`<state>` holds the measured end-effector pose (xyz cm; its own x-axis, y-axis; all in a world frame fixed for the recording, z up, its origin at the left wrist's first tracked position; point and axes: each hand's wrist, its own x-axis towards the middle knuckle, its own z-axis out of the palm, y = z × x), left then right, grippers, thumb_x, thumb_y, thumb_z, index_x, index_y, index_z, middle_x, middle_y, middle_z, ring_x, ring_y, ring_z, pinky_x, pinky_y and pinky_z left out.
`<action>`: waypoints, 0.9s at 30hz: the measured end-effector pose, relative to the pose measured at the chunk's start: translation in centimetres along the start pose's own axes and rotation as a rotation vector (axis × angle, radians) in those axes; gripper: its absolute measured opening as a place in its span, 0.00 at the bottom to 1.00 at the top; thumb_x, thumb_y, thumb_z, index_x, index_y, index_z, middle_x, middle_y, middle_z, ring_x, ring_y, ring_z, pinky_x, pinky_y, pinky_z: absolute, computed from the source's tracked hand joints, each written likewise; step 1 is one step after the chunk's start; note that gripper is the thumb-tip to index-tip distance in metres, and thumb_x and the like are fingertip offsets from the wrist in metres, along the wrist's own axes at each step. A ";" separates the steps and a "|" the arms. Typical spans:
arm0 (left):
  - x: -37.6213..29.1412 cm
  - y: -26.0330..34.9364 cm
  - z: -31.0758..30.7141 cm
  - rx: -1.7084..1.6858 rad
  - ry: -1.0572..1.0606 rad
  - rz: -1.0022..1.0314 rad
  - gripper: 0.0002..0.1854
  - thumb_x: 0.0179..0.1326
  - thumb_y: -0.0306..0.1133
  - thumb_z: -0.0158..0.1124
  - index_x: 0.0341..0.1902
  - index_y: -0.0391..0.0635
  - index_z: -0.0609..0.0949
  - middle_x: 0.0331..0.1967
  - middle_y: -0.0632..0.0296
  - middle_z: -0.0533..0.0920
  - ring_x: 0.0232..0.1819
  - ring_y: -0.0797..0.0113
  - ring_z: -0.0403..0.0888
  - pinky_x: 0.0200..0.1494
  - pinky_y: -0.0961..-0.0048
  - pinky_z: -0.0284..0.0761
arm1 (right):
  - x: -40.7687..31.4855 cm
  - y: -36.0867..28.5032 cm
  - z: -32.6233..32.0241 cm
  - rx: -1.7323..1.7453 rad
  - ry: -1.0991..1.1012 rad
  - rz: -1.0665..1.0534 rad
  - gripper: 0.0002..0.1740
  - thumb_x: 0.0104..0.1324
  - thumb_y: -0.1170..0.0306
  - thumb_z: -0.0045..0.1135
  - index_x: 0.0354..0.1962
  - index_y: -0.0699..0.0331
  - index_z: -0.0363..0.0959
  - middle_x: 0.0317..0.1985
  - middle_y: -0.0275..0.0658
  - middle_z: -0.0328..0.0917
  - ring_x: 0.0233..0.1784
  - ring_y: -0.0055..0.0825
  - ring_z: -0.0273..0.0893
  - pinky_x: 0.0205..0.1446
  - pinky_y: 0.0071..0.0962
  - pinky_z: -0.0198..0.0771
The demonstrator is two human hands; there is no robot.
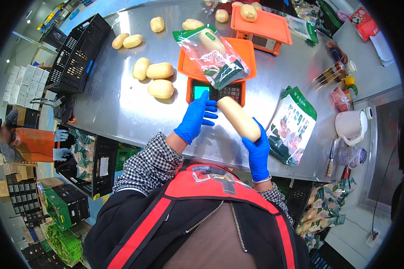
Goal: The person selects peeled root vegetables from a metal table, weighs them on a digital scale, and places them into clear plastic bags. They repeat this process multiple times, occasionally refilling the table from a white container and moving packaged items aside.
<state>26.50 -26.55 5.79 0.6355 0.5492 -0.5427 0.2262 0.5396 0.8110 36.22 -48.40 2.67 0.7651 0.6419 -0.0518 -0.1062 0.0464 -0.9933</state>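
Note:
My right hand (258, 153), in a blue glove, grips the lower end of a long, peeled-looking lotus root section (239, 119), which slants up to the left. My left hand (198, 117), also gloved in blue, is beside the root's upper end with fingers apart and nothing in it. Just beyond both hands stands an orange digital scale (244, 90) with a lit display. A partly clear plastic bag (215, 57) with a lotus root section inside lies across its pan. To the right of my right hand lies a stack of flat printed bags (293, 126).
Several loose lotus root sections (160, 70) lie on the steel table (104, 111), left of the scale. A second orange scale (261, 25) stands behind. A black crate (79, 53) edges the table's left. Another person's gloved hands (61, 144) are at a crate of filled bags. A white jug (351, 126) stands right.

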 end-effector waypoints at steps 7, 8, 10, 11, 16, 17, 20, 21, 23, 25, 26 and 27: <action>4.4 3.7 1.2 0.045 0.022 0.061 0.32 0.63 0.62 0.56 0.51 0.42 0.75 0.41 0.55 0.79 0.40 0.61 0.81 0.39 0.66 0.80 | 6.0 0.5 0.1 0.526 0.062 0.262 0.33 0.66 0.57 0.59 0.64 0.65 0.62 0.53 0.42 0.76 0.52 0.35 0.79 0.50 0.25 0.73; 4.6 3.9 1.1 -0.006 -0.015 0.094 0.29 0.65 0.59 0.57 0.50 0.43 0.76 0.39 0.55 0.79 0.39 0.61 0.82 0.39 0.66 0.80 | 7.1 0.3 0.9 0.547 0.033 0.286 0.30 0.67 0.59 0.58 0.62 0.65 0.65 0.51 0.41 0.77 0.50 0.33 0.80 0.49 0.25 0.74; 6.1 3.6 0.9 -0.058 -0.055 0.122 0.19 0.68 0.49 0.57 0.48 0.45 0.78 0.35 0.57 0.81 0.35 0.62 0.82 0.39 0.67 0.80 | 9.4 -0.1 2.4 0.588 0.019 0.339 0.26 0.66 0.61 0.60 0.58 0.65 0.69 0.49 0.39 0.78 0.46 0.29 0.80 0.45 0.23 0.77; 6.3 3.4 0.8 -0.084 -0.058 0.175 0.18 0.68 0.48 0.57 0.47 0.45 0.78 0.34 0.59 0.81 0.34 0.65 0.82 0.38 0.69 0.80 | 10.7 -0.3 3.3 0.539 0.006 0.349 0.27 0.66 0.60 0.61 0.59 0.65 0.69 0.49 0.38 0.77 0.46 0.27 0.79 0.44 0.23 0.77; 6.5 3.7 -0.3 -0.190 -0.121 0.220 0.14 0.71 0.44 0.54 0.46 0.46 0.78 0.32 0.61 0.81 0.31 0.67 0.81 0.37 0.72 0.79 | 16.1 -3.6 8.5 0.296 -0.200 0.134 0.28 0.69 0.61 0.58 0.61 0.67 0.65 0.55 0.42 0.74 0.52 0.30 0.78 0.51 0.27 0.78; 6.7 3.7 -0.5 -0.187 -0.125 0.217 0.15 0.71 0.44 0.54 0.47 0.46 0.78 0.32 0.61 0.81 0.32 0.66 0.81 0.37 0.72 0.80 | 17.6 -3.1 9.1 0.272 -0.246 0.124 0.28 0.69 0.62 0.58 0.61 0.68 0.65 0.54 0.43 0.75 0.50 0.29 0.79 0.51 0.27 0.78; 7.5 2.3 -0.9 -0.191 -0.124 0.240 0.15 0.71 0.43 0.54 0.46 0.43 0.77 0.32 0.59 0.80 0.32 0.66 0.82 0.38 0.71 0.80 | 19.6 -2.7 9.6 -0.018 -0.438 -0.051 0.19 0.71 0.66 0.52 0.54 0.69 0.72 0.51 0.41 0.78 0.50 0.27 0.78 0.51 0.25 0.74; 7.5 1.7 -1.6 -0.190 -0.110 0.241 0.15 0.71 0.44 0.54 0.45 0.44 0.77 0.31 0.60 0.80 0.31 0.66 0.82 0.37 0.71 0.80 | 19.7 -2.3 10.4 -0.117 -0.497 -0.133 0.18 0.71 0.67 0.51 0.53 0.69 0.73 0.52 0.41 0.78 0.51 0.27 0.77 0.52 0.26 0.73; 7.7 0.9 -2.2 -0.194 -0.106 0.238 0.14 0.71 0.45 0.55 0.41 0.46 0.76 0.30 0.61 0.80 0.30 0.67 0.82 0.35 0.71 0.80 | 19.3 -1.5 10.4 -0.381 -0.459 -0.293 0.17 0.70 0.69 0.50 0.52 0.69 0.73 0.50 0.46 0.79 0.51 0.36 0.77 0.55 0.34 0.72; 7.6 0.3 -1.9 -0.152 -0.097 0.198 0.15 0.70 0.45 0.56 0.41 0.44 0.76 0.29 0.60 0.80 0.29 0.68 0.82 0.34 0.71 0.80 | 19.9 -1.5 10.0 -0.936 -0.491 -0.601 0.16 0.67 0.69 0.51 0.50 0.67 0.74 0.47 0.50 0.79 0.50 0.44 0.77 0.53 0.35 0.72; 8.0 -0.3 -2.1 -0.144 -0.105 0.196 0.15 0.70 0.44 0.57 0.41 0.43 0.77 0.29 0.60 0.80 0.29 0.68 0.82 0.34 0.71 0.80 | 19.9 -1.5 10.5 -0.972 -0.471 -0.522 0.16 0.65 0.69 0.53 0.49 0.65 0.75 0.47 0.50 0.78 0.51 0.45 0.76 0.52 0.36 0.72; 8.5 -0.9 -1.8 -0.126 -0.128 0.192 0.16 0.70 0.44 0.57 0.41 0.41 0.77 0.30 0.59 0.80 0.29 0.68 0.82 0.35 0.71 0.80 | 20.0 -2.0 11.2 -1.009 -0.431 -0.439 0.17 0.63 0.68 0.54 0.48 0.64 0.75 0.46 0.50 0.78 0.51 0.47 0.76 0.51 0.37 0.71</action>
<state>30.33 -21.19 0.10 0.7477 0.5684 -0.3433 0.0041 0.5130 0.8584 44.60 -27.12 4.78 0.3127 0.9359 0.1620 0.8104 -0.1739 -0.5594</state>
